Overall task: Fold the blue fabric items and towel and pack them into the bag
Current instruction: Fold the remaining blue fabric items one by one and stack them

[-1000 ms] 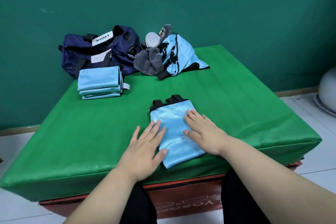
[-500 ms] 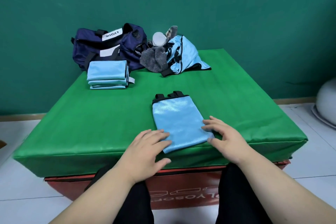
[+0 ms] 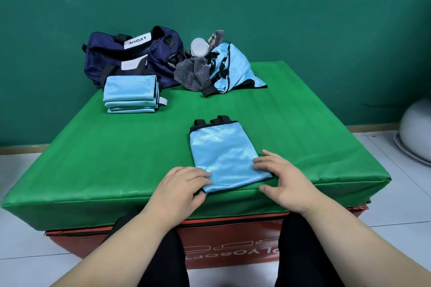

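Folded blue stack (image 3: 130, 93) is laid beside navy duffel bag (image 3: 112, 63); folded blue piece (image 3: 221, 154) is pinched by left hand (image 3: 182, 185), touched by slack-fingered right hand (image 3: 285, 180); towel-and-fabric heap (image 3: 217, 72) is not yet folded

Bench (image 3: 105, 158): plain bright green cover. Base (image 3: 233, 235) beneath it: red, with faint paler lettering.
Folded cloth (image 3: 224, 156): shiny light blue, black trim and loops on its far edge.
Stack (image 3: 131, 93): the same light blue, with one pale grey tab.
Bag (image 3: 105, 63): navy, black straps, white label with black letters.
Towel (image 3: 193, 72): grey with fine darker stripes.
Crumpled cloth (image 3: 235, 70): light blue, black edging.
Wall (image 3: 303, 18): deep teal.
Floor (image 3: 23, 251): white tiles.
Trousers (image 3: 168, 263): black.
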